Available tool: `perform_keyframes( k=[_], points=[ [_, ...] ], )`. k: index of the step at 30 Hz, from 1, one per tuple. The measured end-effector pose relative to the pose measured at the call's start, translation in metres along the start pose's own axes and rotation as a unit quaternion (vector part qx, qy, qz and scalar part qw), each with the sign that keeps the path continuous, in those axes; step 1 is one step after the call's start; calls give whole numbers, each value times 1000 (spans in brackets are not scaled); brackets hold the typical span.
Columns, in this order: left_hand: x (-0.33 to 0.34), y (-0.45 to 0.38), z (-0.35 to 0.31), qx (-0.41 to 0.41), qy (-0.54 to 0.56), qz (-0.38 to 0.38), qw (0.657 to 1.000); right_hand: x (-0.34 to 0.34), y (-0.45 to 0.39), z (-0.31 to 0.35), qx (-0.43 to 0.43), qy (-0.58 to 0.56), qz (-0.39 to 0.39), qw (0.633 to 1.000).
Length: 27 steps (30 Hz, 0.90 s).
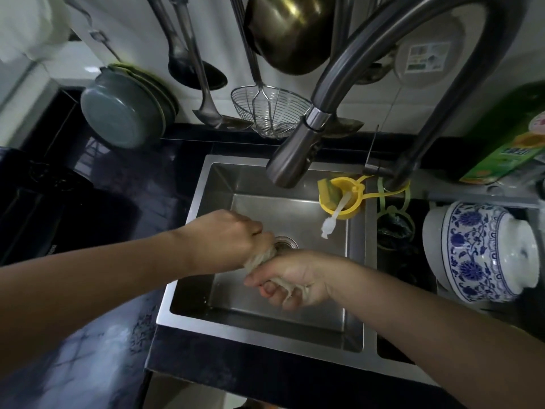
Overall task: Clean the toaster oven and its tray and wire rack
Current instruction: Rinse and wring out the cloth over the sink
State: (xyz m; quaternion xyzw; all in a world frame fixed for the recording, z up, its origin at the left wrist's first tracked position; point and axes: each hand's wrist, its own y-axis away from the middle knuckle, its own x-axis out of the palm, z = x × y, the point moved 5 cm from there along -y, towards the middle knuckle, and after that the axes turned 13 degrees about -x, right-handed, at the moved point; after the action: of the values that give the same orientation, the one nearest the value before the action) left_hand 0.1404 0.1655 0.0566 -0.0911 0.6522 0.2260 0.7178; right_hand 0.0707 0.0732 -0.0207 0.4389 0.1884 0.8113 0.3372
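Both of my hands are over the steel sink [203, 202], gripping a twisted beige cloth [262, 258] between them. My left hand [227, 237] is fisted around its upper end, just above the drain [286, 242]. My right hand [295, 278] is closed around its lower end, with frayed threads hanging out below the fingers. The cloth looks wrung tight. A black appliance [38, 202], possibly the toaster oven, stands on the dark counter at the left edge; its tray and wire rack are out of sight.
The grey pull-out faucet [295, 154] arches over the sink; no water runs. A yellow sponge holder [339, 199] hangs at the sink's back right. A blue-and-white ceramic pot [477, 249] sits at the right. Ladles, a wire skimmer [268, 110] and plates [124, 113] hang or stand along the back wall.
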Motion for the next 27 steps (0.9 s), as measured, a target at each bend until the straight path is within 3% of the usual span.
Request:
perform_keyframes(
  k=[4, 5, 8, 10, 12, 15, 20, 22, 24, 26, 27],
  points=[
    [37, -17, 2, -136, -74, 206, 966, -21, -20, 10, -58, 177, -184, 965],
    [46, -22, 1, -179, -63, 241, 952, -25, -25, 16, -81, 263, -218, 936],
    [72, -29, -2, -294, -3, 305, 906, -32, -39, 22, -116, 552, -243, 789],
    [89, -25, -2, -344, 60, 339, 874, -40, -47, 18, -139, 586, -266, 752],
    [100, -17, 0, -382, 141, 359, 840, -43, -53, 19, -164, 650, -290, 683],
    [113, -5, 4, -430, 278, 390, 765, -42, -60, 25, -218, 726, -283, 588],
    [124, 20, -6, -488, 491, 406, 596, -30, -55, 31, -262, 840, -205, 429],
    [126, 23, -16, -501, 575, 384, 520, -32, -56, 34, -258, 862, -176, 400],
    [127, 24, -23, -486, 638, 373, 467, -35, -54, 35, -261, 868, -169, 386],
    [125, 24, -28, -462, 665, 368, 457, -36, -52, 32, -251, 868, -179, 388],
    [125, 22, -30, -456, 666, 361, 467, -37, -51, 29, -247, 864, -188, 396]
  ],
)
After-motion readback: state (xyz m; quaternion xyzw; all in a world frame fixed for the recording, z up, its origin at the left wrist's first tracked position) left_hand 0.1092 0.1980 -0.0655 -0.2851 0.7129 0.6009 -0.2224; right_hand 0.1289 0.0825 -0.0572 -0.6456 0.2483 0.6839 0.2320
